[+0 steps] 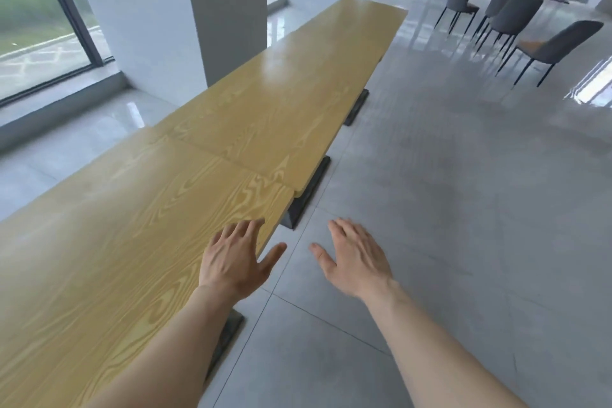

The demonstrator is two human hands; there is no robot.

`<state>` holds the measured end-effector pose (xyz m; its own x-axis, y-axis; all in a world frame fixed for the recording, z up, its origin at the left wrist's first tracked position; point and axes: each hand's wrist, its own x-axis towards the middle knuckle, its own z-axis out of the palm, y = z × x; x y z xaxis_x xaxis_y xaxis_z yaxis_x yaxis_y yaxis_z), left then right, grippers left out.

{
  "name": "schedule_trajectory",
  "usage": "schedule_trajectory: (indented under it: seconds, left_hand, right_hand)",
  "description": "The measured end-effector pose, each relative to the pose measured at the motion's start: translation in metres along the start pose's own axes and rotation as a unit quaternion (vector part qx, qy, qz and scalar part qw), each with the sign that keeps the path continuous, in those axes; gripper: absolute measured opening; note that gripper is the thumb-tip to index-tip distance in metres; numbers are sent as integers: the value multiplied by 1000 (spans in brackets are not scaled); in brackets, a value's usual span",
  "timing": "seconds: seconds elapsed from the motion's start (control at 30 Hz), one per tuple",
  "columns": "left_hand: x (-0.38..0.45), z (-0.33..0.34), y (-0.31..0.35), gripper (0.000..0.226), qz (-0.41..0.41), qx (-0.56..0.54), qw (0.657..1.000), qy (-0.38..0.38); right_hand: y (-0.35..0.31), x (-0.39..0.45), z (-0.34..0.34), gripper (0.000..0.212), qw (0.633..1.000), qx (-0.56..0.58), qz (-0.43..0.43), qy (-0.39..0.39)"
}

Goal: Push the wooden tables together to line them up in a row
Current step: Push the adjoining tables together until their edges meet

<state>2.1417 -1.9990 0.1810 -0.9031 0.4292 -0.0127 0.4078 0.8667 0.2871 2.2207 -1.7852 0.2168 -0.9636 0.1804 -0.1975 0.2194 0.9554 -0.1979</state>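
A row of yellow wooden tables runs from the lower left to the upper middle. The nearest table (109, 242) meets the second table (265, 122) at a seam, with the second one's right edge sticking out a little further right. A third table (357, 23) continues the row at the far end. My left hand (235, 258) hovers over the near table's right edge, fingers spread, holding nothing. My right hand (354, 258) is open above the floor, to the right of the table and apart from it.
Dark table bases (308, 195) stand on the grey tiled floor (447, 209) along the tables' right side. White pillars (198, 10) and windows are on the left of the row. Several grey chairs (556, 46) stand at the upper right.
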Motion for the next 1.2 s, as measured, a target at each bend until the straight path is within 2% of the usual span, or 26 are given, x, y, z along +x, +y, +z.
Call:
schedule_trajectory:
  seconds: [0.17, 0.3, 0.47, 0.63, 0.87, 1.03, 1.2]
  left_hand:
    - [87, 10, -5, 86, -66, 11, 998, 6]
    - [141, 14, -15, 83, -138, 6, 990, 15]
    - [182, 5, -37, 80, -216, -16, 976, 25]
    - [206, -4, -101, 81, -307, -30, 950, 47]
    - [228, -11, -233, 81, -405, -43, 910, 82]
    - [251, -3, -326, 76, -446, -38, 888, 106]
    - [281, 18, -390, 78, -458, -33, 881, 113]
  right_hand:
    - [18, 120, -10, 81, 997, -3, -71, -31]
    - [23, 207, -22, 73, 988, -20, -138, -61]
    - [-1, 292, -29, 80, 974, -33, -196, -104]
    - [-70, 369, -24, 78, 954, -63, -267, -123]
    - [-202, 456, 18, 79, 925, -96, -334, -151]
    - [-292, 518, 53, 77, 910, -95, -377, -145]
    - [-348, 571, 94, 76, 895, -111, -412, -133]
